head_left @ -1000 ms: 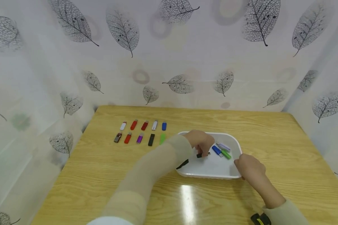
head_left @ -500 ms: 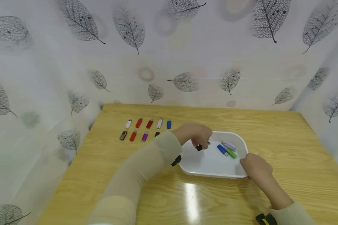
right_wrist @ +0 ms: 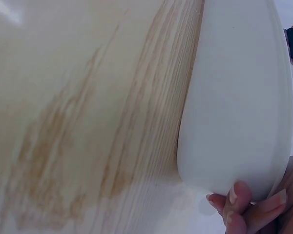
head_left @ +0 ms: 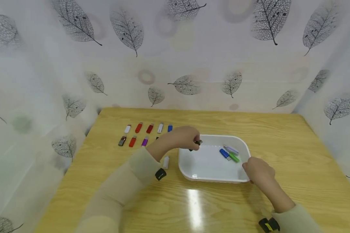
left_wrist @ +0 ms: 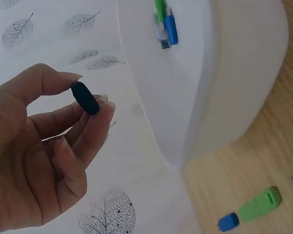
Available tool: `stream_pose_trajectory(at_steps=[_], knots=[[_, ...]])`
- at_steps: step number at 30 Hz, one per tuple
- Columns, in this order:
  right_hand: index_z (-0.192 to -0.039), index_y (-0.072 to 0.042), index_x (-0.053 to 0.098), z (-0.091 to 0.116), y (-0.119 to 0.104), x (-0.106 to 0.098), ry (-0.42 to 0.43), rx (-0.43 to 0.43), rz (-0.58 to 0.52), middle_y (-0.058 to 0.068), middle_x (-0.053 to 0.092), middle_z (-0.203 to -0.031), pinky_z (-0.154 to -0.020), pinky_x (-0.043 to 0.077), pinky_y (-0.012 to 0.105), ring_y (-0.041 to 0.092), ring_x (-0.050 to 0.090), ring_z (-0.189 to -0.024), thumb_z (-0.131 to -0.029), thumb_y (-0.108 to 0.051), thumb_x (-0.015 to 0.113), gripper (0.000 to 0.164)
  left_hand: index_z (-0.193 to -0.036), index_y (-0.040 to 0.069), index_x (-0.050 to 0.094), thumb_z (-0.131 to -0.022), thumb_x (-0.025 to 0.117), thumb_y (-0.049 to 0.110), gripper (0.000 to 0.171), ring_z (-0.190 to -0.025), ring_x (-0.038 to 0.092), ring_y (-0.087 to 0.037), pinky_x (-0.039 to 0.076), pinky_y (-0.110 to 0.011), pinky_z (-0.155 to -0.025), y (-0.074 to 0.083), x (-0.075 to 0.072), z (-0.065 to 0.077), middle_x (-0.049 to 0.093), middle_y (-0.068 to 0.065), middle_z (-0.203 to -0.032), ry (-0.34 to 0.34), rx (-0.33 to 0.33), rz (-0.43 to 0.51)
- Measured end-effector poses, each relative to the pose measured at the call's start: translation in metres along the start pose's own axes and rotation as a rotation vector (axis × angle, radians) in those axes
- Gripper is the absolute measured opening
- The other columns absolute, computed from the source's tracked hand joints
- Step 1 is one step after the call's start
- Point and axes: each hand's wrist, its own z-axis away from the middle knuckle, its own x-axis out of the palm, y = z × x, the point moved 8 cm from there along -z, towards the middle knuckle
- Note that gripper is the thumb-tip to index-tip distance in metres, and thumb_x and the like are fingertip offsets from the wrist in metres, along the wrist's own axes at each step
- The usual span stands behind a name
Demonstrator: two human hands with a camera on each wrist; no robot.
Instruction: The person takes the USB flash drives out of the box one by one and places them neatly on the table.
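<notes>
My left hand (head_left: 184,137) pinches a black USB flash drive (left_wrist: 85,98) between thumb and fingertips, above the left rim of a white plastic basin (head_left: 208,166). In the right wrist view the drive's metal plug shows at one end. With my right hand (head_left: 257,170) I grip the basin's right edge, the fingers curled under its wall in the right wrist view. Inside the basin, toward the right, lie a blue flash drive (head_left: 224,153), a green flash drive (head_left: 233,157) and a pale lilac one (head_left: 231,149), close together.
Several flash drives lie in two rows at the table's back left, among them a red one (head_left: 132,141) and a purple one (head_left: 144,141). My left arm hides part of the front row. A white flash drive (head_left: 166,161) lies left of the basin. A leaf-patterned curtain (head_left: 204,58) hangs behind.
My left hand has lifted the black flash drive from inside the basin and moved left to its rim. The right hand keeps its grip on the basin.
</notes>
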Motion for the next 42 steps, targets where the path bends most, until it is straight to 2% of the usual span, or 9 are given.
stream_pose_trajectory(at_steps=[5,11,15,22,27,33,36,38,42], knots=[[-0.077,0.004,0.059,0.0,-0.002,0.001,-0.008,0.012,0.006,0.006,0.055,-0.052,-0.048,0.038,0.032,0.019,0.05,-0.048,-0.094,-0.017,0.041,0.033,-0.104,0.007,0.068,-0.085,0.066,0.021,0.024,-0.073,0.059,-0.01,0.048,-0.023,-0.063,-0.024,0.002,0.016,0.066,0.002,-0.088,0.055,-0.081,0.071],[-0.075,0.002,0.058,0.0,-0.002,0.001,-0.007,0.001,-0.008,0.006,0.055,-0.052,-0.048,0.037,0.03,0.018,0.05,-0.047,-0.093,-0.017,0.04,0.032,-0.083,0.006,0.069,-0.082,0.067,0.014,0.008,-0.059,0.049,-0.01,0.041,-0.021,-0.052,-0.048,0.001,0.039,0.063,0.0,-0.073,0.147,-0.171,0.139],[-0.077,0.003,0.059,0.001,-0.001,0.001,-0.008,0.004,-0.021,0.006,0.055,-0.052,-0.048,0.038,0.031,0.019,0.051,-0.048,-0.093,-0.016,0.04,0.032,-0.07,0.008,0.066,-0.082,0.067,0.014,0.014,-0.054,0.042,-0.01,0.034,-0.022,-0.048,-0.066,0.003,0.053,0.056,0.002,-0.062,0.185,-0.235,0.168],[-0.083,0.008,0.059,0.001,-0.001,0.001,-0.016,0.002,-0.031,0.007,0.056,-0.055,-0.049,0.038,0.031,0.019,0.052,-0.049,-0.094,-0.016,0.04,0.033,-0.076,0.007,0.063,-0.081,0.069,0.016,0.012,-0.063,0.047,-0.013,0.04,-0.023,-0.055,-0.097,0.016,0.072,0.057,0.001,-0.072,0.25,-0.308,0.251],[-0.086,0.009,0.059,-0.001,-0.002,0.002,-0.016,0.003,-0.028,0.007,0.056,-0.058,-0.048,0.04,0.031,0.018,0.053,-0.048,-0.094,-0.016,0.04,0.033,-0.066,0.008,0.06,-0.082,0.069,0.016,0.02,-0.056,0.039,-0.012,0.033,-0.023,-0.051,-0.118,0.027,0.084,0.051,0.0,-0.062,0.251,-0.375,0.267],[-0.083,0.008,0.059,-0.002,-0.002,0.002,-0.006,0.001,-0.032,0.008,0.055,-0.059,-0.05,0.04,0.033,0.019,0.054,-0.049,-0.094,-0.016,0.04,0.032,-0.063,0.004,0.063,-0.079,0.073,0.014,0.021,-0.054,0.043,-0.011,0.036,-0.022,-0.049,-0.14,0.038,0.09,0.065,-0.012,-0.082,0.248,-0.461,0.233],[-0.081,0.007,0.059,-0.002,-0.002,0.003,-0.007,-0.004,-0.031,0.007,0.055,-0.058,-0.049,0.04,0.033,0.019,0.054,-0.049,-0.094,-0.015,0.04,0.032,-0.058,0.005,0.063,-0.078,0.074,0.014,0.025,-0.05,0.042,-0.01,0.035,-0.021,-0.047,-0.146,0.044,0.089,0.063,-0.007,-0.067,0.227,-0.477,0.21],[-0.08,0.007,0.059,-0.002,-0.002,0.003,-0.006,-0.005,-0.03,0.007,0.055,-0.057,-0.048,0.04,0.032,0.019,0.053,-0.048,-0.094,-0.015,0.04,0.032,-0.053,0.006,0.058,-0.078,0.075,0.015,0.031,-0.047,0.037,-0.01,0.031,-0.021,-0.045,-0.149,0.048,0.088,0.048,-0.001,-0.05,0.22,-0.484,0.207],[-0.079,0.007,0.06,-0.002,-0.002,0.004,-0.005,-0.005,-0.032,0.007,0.055,-0.056,-0.048,0.04,0.032,0.019,0.053,-0.048,-0.093,-0.014,0.04,0.032,-0.054,0.008,0.048,-0.076,0.075,0.015,0.036,-0.047,0.034,-0.01,0.029,-0.021,-0.044,-0.151,0.052,0.087,0.039,0.003,-0.049,0.227,-0.499,0.173]])
